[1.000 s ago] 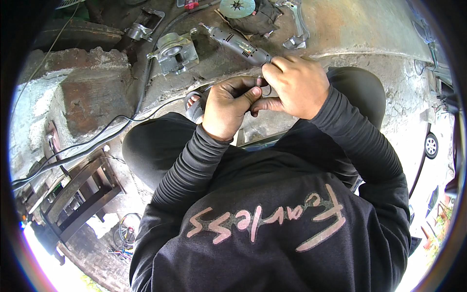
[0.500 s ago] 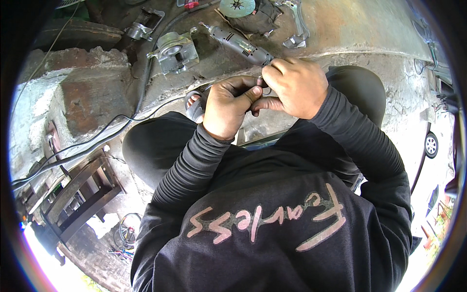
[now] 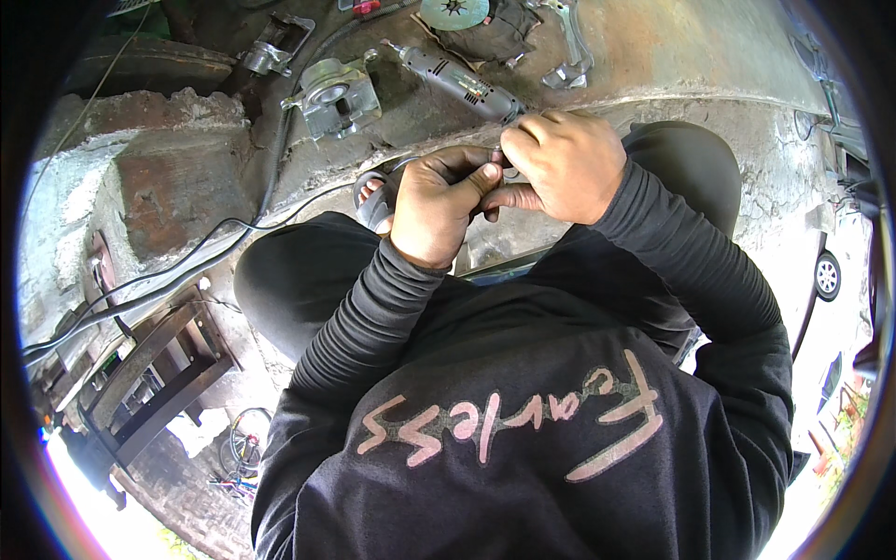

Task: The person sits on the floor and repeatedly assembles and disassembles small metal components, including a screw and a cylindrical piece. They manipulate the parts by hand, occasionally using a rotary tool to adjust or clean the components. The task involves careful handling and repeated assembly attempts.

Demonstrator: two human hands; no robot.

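My left hand [image 3: 433, 207] and my right hand [image 3: 571, 170] meet above my lap, with fingertips almost touching. Between the thumb and fingers of the left is pinched a small metal piece [image 3: 497, 157], mostly hidden, its kind unclear. The right hand's curled fingers and thumb close around the same spot from the other side. Just beyond the hands, a grey rotary tool [image 3: 459, 82] lies on the concrete, its tip toward the upper left. Left of it sits a silvery brake caliper [image 3: 338, 99].
A metal bracket [image 3: 571, 51] lies at the far right of the tool. A greenish disc [image 3: 455, 11] rests on dark cloth [image 3: 504, 35]. Another metal part [image 3: 271, 56] is at the far left. Black cables [image 3: 210, 245] run along the left, near a sandalled foot [image 3: 371, 198].
My right hand has shifted very slightly to the left. The left hand keeps its pinch, and the parts on the ground stay where they were.
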